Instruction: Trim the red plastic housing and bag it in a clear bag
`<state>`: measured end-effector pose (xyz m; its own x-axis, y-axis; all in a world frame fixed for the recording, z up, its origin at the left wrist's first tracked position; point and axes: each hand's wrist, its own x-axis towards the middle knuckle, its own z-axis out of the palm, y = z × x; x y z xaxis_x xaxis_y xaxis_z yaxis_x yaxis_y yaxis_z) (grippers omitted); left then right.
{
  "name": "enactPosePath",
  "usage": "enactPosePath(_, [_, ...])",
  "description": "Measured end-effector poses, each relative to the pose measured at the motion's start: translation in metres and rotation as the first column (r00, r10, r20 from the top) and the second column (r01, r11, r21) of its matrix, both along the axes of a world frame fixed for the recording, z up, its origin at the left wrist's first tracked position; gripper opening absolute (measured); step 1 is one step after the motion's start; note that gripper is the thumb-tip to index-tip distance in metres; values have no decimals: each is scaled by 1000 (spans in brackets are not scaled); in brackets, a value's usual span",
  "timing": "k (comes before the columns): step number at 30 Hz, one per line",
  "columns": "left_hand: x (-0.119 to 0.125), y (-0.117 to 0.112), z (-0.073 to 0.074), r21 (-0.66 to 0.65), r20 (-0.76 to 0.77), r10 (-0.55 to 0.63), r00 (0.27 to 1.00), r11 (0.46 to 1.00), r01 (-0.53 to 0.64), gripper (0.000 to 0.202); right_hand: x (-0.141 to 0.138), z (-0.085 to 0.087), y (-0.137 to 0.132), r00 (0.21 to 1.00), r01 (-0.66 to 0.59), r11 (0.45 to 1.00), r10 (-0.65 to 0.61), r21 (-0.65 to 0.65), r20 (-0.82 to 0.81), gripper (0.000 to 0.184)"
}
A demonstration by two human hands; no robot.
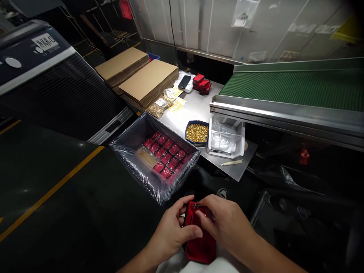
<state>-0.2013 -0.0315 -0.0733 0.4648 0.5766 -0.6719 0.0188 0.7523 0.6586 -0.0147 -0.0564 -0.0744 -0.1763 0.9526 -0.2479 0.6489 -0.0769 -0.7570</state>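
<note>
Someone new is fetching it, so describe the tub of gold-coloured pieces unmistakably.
Find the green conveyor belt, then the metal table at its left end. On that table, the tub sits just left of a white bin. Unlike the bin, it is dark blue and holds small gold-coloured pieces.

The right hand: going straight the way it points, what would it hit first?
Probably the red piece that the right hand is touching, then the left hand; depth is hard to judge.
</note>
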Motion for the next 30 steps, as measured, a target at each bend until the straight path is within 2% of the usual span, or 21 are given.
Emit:
enactPosePath(8, [-1, -3, 0, 0, -18, 13, 1000, 1000, -13, 99, -7, -8, -15, 994, 108, 993, -106, 50, -35, 17])
enactPosePath(16, [-2, -8, -1, 25, -22, -1, 1000, 1000, 2, 98, -15, -10, -25, 972, 224, 970, -215, 96, -89, 11])
enactPosePath(22, [-1, -7, 1, 42, -3, -13, 1000, 999, 13, 95, -18, -8, -26, 982, 181, 950, -186, 254, -4, 13])
enactPosePath(30, [1, -6, 2, 39, -23, -21, 1000, 999, 22, 97, -13, -4, -24, 989, 145, 971, -149, 189, 6, 13])
